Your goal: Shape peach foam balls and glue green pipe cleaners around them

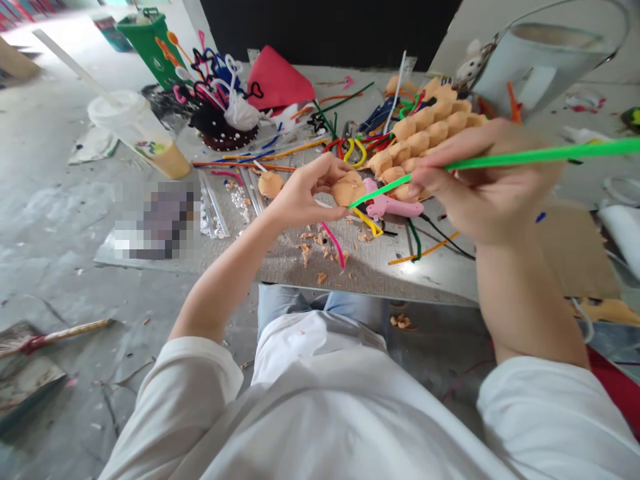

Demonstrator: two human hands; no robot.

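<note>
— Holding what with the left hand [313, 190]?
— Gripping a round tan egg-tray piece [349, 189], fingers bent about the far side, thumb along the near edge.
— And with the right hand [490, 180]?
— Pinching a bright green pipe cleaner [525, 158] between thumb and fingers. See its tip at the piece's lower edge, by the left thumb. Cannot tell whether fixed there or only touching.
— Where to look for the round piece?
— Above the worktop [280, 270], between both hands, just left of a pink glue gun [395, 203].
— Lying about nearby?
— Find a larger tan egg tray [425, 130] beyond the right hand, and a loose egg-tray cup [270, 185] just left of the left hand. Look farther left for white beads [241, 202], then for a clear drink cup [145, 137] with a straw. Note torn tan scraps [321, 277] along the near edge.
</note>
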